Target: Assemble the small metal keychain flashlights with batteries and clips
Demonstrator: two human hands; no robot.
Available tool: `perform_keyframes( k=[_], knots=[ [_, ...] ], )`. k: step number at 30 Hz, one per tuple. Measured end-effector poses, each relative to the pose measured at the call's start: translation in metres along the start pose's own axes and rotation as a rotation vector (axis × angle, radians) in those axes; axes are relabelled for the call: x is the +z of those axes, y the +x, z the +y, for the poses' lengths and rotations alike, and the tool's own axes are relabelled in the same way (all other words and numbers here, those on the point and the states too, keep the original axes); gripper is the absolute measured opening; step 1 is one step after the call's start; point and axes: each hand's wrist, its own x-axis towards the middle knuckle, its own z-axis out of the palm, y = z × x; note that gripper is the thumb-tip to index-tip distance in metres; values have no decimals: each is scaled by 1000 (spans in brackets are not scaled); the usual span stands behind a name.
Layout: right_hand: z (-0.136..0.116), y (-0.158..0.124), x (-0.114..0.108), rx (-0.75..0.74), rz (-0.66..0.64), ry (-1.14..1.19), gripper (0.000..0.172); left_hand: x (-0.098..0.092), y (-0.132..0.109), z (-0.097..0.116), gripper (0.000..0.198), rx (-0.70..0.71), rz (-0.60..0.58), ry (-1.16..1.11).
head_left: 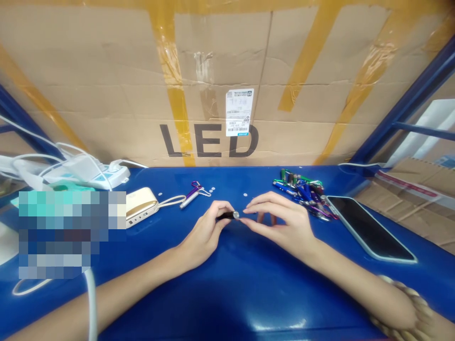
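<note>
My left hand [204,232] pinches a small black cylinder with a silver end, likely a keychain torch [226,216], between thumb and fingers. My right hand [280,222] comes in from the other side, with thumb and forefinger at that silver end [236,215]. Whether those fingertips hold anything is hidden at this size. Both hands are above a glossy blue table [249,289]. Behind my right hand lies a heap of small coloured torches with carabiners [300,194]. A single silver torch with a purple carabiner [190,199] lies to the left.
A cream-gold power bank [141,206] with a cord loop lies at left, by a white power strip with cables [95,175]. A black smartphone [369,229] lies at right. A taped cardboard box marked LED [209,142] stands behind the table. A blurred patch covers the left.
</note>
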Motion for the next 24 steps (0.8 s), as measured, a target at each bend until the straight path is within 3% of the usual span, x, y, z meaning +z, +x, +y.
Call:
perform_keyframes(
  k=[7,12,16,19,21,24],
  knots=[
    [0,-2,-2,-193,-5,-207,9,0,0,-1,14,20,0,-33],
    [-2,-3,1,-219,-145,-295,10,0,-1,-6,16,7,-29,44],
    [-1,-2,-1,-87,-200,-207,14,2,0,-5,14,-11,-36,57],
    [6,1,-6,130,-235,-189,24,2,1,-2,12,-45,33,42],
    [15,1,-8,276,-346,-285,30,1,2,-1,11,-75,83,23],
    [31,-1,-8,391,-523,-436,19,-1,2,1,10,-82,100,-14]
  ],
)
